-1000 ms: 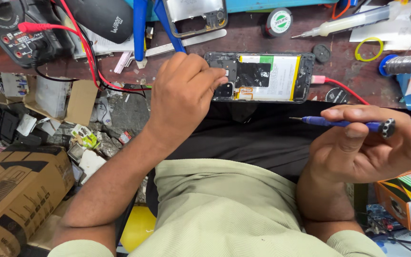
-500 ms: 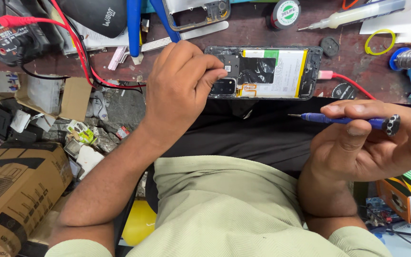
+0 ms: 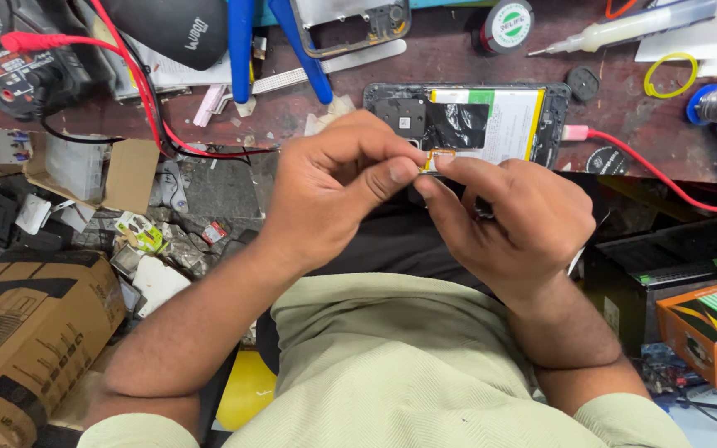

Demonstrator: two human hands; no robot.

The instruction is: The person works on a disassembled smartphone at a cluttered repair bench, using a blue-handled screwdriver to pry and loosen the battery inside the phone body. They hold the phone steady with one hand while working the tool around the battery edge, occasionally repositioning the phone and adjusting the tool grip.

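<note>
**Both hands meet over a small orange part**

Since the earlier frame the right hand (image 3: 512, 220) has swung in from three o'clock, where it held a blue-handled screwdriver, and now meets the left hand (image 3: 334, 195) at the bench's near edge; the screwdriver is no longer in sight. Between the fingertips of both hands sits a thin orange strip (image 3: 439, 154), pinched from the left by thumb and forefinger and from the right by the other hand's fingertips. Whether the strip is free or joined to something I cannot tell.

Just past the strip, at twelve o'clock, the opened phone (image 3: 491, 120) lies flat on the bench (image 3: 458, 58), its back off, showing a white battery and a patch of black tape. A pink plug with a red cable (image 3: 665, 178) enters its right end and runs off toward three o'clock. At eleven o'clock lie blue-handled pliers (image 3: 241, 41) and a bare phone frame (image 3: 350, 23); further toward ten o'clock stands a black meter (image 3: 10, 62) with red leads. At one o'clock sit a yellow rubber band (image 3: 670, 76) and a glue syringe (image 3: 624, 29). A cardboard box (image 3: 22, 340) rests at eight o'clock.
</note>
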